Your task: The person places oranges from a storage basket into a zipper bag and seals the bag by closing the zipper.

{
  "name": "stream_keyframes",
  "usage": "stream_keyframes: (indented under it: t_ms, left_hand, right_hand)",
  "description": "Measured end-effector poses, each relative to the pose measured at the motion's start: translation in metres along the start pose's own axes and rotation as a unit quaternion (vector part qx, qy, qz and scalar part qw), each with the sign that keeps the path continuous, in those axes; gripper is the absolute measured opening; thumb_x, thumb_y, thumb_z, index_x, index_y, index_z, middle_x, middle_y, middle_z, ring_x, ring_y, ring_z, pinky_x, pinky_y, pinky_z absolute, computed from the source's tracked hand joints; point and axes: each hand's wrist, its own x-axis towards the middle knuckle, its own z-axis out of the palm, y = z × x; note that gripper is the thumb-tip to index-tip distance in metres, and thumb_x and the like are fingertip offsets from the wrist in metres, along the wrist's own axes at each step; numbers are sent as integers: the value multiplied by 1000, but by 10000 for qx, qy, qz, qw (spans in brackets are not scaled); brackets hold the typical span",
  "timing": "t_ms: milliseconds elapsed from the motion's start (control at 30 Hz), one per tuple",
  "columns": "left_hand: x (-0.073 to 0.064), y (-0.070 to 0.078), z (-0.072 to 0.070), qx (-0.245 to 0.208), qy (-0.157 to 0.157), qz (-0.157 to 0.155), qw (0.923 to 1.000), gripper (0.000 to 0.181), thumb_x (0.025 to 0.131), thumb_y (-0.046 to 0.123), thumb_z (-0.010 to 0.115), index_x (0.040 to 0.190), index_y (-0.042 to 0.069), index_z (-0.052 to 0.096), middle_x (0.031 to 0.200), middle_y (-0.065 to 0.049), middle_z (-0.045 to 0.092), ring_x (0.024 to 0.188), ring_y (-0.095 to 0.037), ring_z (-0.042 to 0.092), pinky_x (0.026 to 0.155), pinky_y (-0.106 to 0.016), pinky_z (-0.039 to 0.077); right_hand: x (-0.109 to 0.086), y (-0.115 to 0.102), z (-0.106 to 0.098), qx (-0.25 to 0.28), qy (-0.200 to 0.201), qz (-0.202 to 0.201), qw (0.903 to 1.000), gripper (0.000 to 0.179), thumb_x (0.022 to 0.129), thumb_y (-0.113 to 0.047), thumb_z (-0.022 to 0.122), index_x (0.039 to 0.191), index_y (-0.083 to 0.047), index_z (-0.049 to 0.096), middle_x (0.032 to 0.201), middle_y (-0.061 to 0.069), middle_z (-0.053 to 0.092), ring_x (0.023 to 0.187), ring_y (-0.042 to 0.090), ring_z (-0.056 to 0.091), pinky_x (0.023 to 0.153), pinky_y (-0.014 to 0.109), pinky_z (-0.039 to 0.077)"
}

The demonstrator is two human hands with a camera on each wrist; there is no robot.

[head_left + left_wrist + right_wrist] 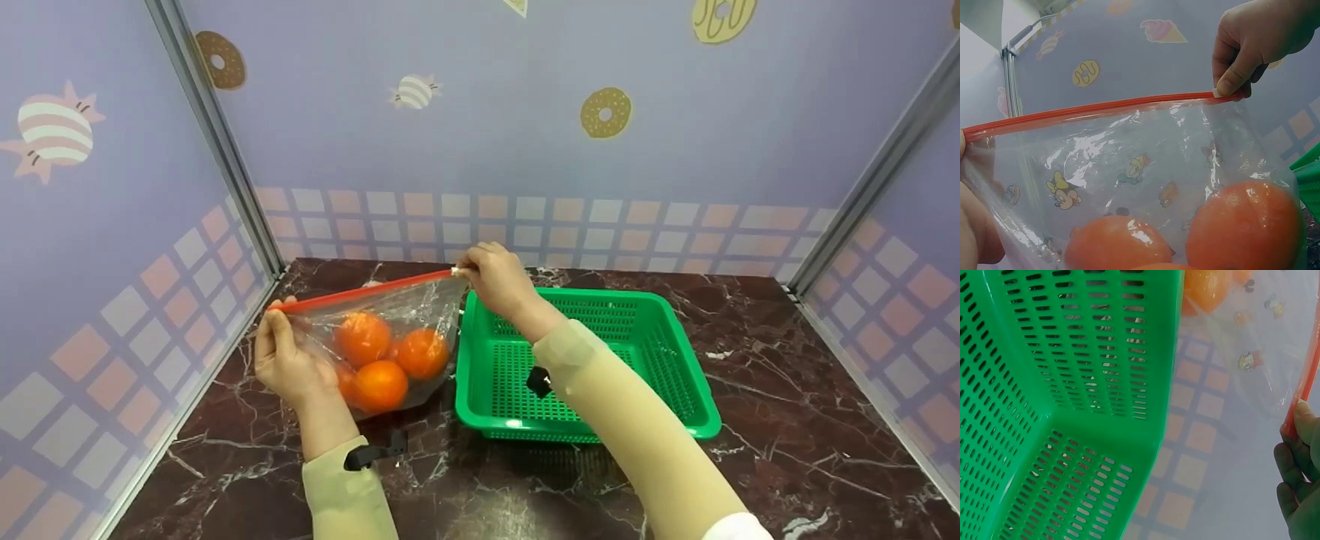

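Observation:
A clear zip bag [431, 307] with a red zip strip [1100, 108] along its top holds several oranges [380, 385]. Cartoon figures are printed on its film, as the left wrist view shows. My left hand [289, 360] pinches the strip's left end between thumb and fingers. At the strip's other end, my right hand [499, 281] pinches the corner, where a small white slider [1217, 93] sits by the thumb. The strip is stretched straight between both hands, its right end higher. From it the bag hangs down, the oranges gathered low in it.
Right of the bag stands a green plastic basket [585, 431] with slotted walls and nothing in it; my right forearm crosses over it. Both stand out against a dark red marbled tabletop [787, 420]. Patterned lilac panels [525, 150] enclose the back and sides.

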Motion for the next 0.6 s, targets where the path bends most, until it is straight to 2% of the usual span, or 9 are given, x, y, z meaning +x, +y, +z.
stream_keyframes:
  t_ms: [300,367,467,533,600]
  left_hand:
    - [0,1,1,-239,108,-104,9996,10,86,1,72,87,-7,78,85,-13,79,79,-24,77,83,-31,62]
    - [0,1,1,-120,89,-96,9998,11,88,1,70,88,-7,78,86,-12,79,80,-23,77,83,-30,61]
    - [-1,1,1,-130,101,-139,9998,11,89,0,69,88,-6,78,86,-13,79,80,-24,77,84,-31,61]
    - [-2,1,2,-80,86,-130,9998,11,90,0,69,88,-5,79,87,-12,79,81,-23,77,85,-31,61]
    - [-3,2,2,-225,109,-176,9995,11,89,-1,69,88,-6,78,87,-13,79,80,-24,77,85,-32,61]
  right_hand:
    - [-2,6,-3,-84,82,-122,9999,20,101,-23,65,103,-5,75,105,12,73,101,31,65,96,44,55]
    - [-2,7,-2,-85,51,-107,9999,22,101,-24,64,104,-5,74,106,12,72,102,31,65,96,43,55]
    - [-4,7,-1,16,-31,97,9999,23,102,-24,64,106,-4,74,107,12,72,103,30,65,96,40,55]
    - [-5,4,-1,166,-59,349,9992,22,101,-24,66,107,-4,74,107,12,71,102,29,65,94,39,56]
    - [-6,-2,-2,399,-2,636,9972,20,100,-21,68,111,-4,72,106,11,70,100,27,66,91,38,57]
